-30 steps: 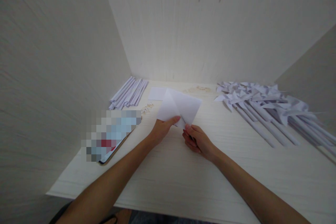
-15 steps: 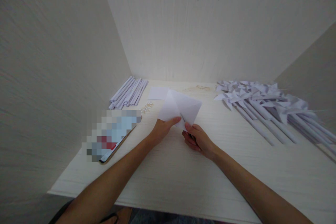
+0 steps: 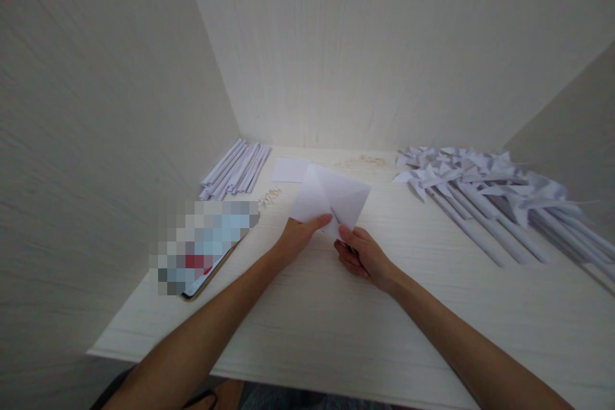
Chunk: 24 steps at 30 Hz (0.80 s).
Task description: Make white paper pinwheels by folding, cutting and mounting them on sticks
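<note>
A white square paper sheet [image 3: 336, 195] with fold creases is held tilted just above the table's middle. My left hand [image 3: 298, 237] pinches its near left edge between thumb and fingers. My right hand [image 3: 362, 255] is curled shut just right of it, by the sheet's near corner. A thin grey tool [image 3: 335, 215] sticks out of this fist and meets the paper's lower edge; I cannot tell what kind of tool it is.
A bundle of rolled white paper sticks [image 3: 235, 170] lies at the back left, with a small flat sheet [image 3: 288, 170] and tiny pale pieces [image 3: 269, 195] nearby. A phone [image 3: 206, 246] lies left. Several paper pinwheels [image 3: 490, 195] are piled right. Walls enclose the pale table [image 3: 336, 333].
</note>
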{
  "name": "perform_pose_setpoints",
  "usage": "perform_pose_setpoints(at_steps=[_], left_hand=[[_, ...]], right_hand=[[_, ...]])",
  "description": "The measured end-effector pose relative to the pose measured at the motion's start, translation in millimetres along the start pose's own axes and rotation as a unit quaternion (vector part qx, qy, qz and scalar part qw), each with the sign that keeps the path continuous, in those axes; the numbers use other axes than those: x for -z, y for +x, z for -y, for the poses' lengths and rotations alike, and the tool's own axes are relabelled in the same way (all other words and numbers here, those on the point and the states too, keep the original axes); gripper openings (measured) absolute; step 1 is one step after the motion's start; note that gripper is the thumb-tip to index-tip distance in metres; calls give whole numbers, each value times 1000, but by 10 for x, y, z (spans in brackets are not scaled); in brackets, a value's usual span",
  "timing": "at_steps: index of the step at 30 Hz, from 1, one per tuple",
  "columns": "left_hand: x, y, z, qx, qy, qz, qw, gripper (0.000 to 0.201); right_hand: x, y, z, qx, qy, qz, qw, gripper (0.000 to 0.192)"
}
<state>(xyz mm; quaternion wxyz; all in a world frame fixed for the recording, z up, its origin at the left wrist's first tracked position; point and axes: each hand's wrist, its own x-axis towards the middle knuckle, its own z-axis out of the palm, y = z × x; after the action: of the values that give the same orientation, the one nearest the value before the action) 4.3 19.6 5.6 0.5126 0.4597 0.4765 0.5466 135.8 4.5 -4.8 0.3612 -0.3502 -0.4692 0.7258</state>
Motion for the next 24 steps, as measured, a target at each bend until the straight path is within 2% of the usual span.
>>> perform_pose_setpoints(at_steps=[17, 24], left_hand=[[-5, 1, 5, 13, -1, -8, 1000, 26], [120, 146, -22, 4, -94, -28, 995, 13]], right_hand=[[-21, -9, 10, -7, -8, -15, 1000, 47], [-4, -5, 0, -12, -16, -9, 1000, 47]])
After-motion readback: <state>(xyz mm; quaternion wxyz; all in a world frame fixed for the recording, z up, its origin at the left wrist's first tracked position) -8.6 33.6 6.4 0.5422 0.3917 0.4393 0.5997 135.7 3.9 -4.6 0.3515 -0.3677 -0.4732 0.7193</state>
